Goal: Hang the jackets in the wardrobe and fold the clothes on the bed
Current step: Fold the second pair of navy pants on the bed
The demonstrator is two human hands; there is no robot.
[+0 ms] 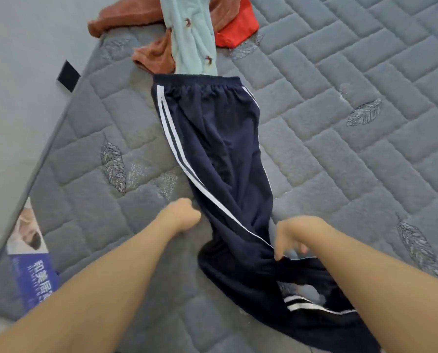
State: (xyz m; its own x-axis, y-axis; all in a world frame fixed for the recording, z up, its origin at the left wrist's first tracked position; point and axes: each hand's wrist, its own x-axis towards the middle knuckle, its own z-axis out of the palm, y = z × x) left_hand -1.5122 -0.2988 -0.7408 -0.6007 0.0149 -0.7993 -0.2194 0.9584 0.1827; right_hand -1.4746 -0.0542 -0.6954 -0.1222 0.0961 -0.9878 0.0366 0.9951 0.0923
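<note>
Navy track trousers (213, 149) with white side stripes lie stretched along the grey quilted mattress (340, 85), waistband at the far end. My left hand (184, 215) is curled at the trousers' left edge near the knee, pinching the fabric. My right hand (291, 238) grips the bunched lower leg on the right side. The trouser cuffs lie crumpled under my right forearm. A pale green garment (192, 39) lies beyond the waistband, over a rust-brown garment (154, 57) and beside a red one (241, 26).
The mattress edge runs diagonally at the left, with grey floor (21, 72) beyond it. A blue printed label (32, 266) sits on the mattress corner at lower left. A black patch (69, 76) marks the edge farther up.
</note>
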